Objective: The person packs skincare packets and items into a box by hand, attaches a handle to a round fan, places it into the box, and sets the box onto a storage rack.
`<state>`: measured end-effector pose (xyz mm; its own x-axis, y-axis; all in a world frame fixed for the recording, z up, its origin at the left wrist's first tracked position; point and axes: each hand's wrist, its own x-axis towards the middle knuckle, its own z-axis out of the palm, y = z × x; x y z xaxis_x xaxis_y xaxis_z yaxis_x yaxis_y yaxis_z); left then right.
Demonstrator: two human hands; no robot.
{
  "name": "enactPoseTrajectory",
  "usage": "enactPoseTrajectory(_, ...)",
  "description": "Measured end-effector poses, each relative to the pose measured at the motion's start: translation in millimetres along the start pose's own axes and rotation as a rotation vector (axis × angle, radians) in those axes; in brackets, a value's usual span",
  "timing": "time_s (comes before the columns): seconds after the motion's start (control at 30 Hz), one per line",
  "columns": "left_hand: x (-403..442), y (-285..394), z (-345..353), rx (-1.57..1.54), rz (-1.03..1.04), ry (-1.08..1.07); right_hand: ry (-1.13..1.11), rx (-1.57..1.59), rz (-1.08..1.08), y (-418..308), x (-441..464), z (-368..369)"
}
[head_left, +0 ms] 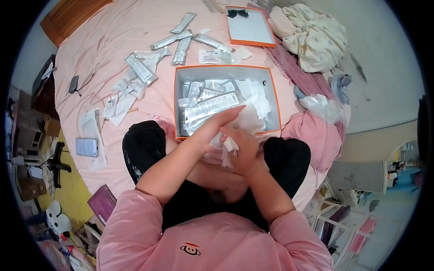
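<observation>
My two hands meet above the near edge of an orange-rimmed box (176,101). My right hand (245,147) is closed around a crumpled white tissue (231,145), pressed near the left palm. The fingers of my left hand (220,123) are stretched out towards the box, with the thumb side partly hidden by the right hand. Another white sheet of tissue (251,118) shows just behind the hands; whether it is held or lies in the box, I cannot tell. Inside the box are several silver foil packets (212,106) with printed labels and more white tissue.
More foil packets (141,69) and torn wrappers lie on the pink bedsheet (106,49). The box lid (250,28) holds dark sunglasses (238,13). A phone (87,147) rests at left, bundled cloth (312,38) at right. My crossed legs flank the box's near side.
</observation>
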<state>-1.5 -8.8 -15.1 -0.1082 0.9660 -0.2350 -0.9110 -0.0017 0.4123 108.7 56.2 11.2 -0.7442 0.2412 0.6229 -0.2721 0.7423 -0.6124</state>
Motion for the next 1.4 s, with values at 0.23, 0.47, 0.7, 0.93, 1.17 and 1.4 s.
enactPoseTrajectory(0.23,-5.8,-1.6,22.7,-0.062,0.086,0.032,0.138,-0.060,0.156,7.2,10.3,-0.5)
enactPoseTrajectory(0.47,-4.2,-8.3,25.5,0.132,0.178,0.150,0.187,-0.484,0.086,13.1,29.6,-7.6)
enactPoseTrajectory(0.7,0.9,-9.4,8.5,0.459,0.264,0.110,0.205,-0.054,0.495,37.4,28.9,-5.9)
enactPoseTrajectory(0.93,-1.5,-3.9,11.6,0.580,0.188,0.135,0.129,-0.015,0.606,56.9,29.7,-17.2)
enactPoseTrajectory(1.17,7.7,3.6,-2.1,0.749,0.424,0.406,0.079,0.218,0.637,71.7,22.4,-18.7)
enactPoseTrajectory(1.4,6.2,32.5,-12.6,0.534,0.600,0.587,0.436,-0.373,0.447,118.5,2.6,-23.4)
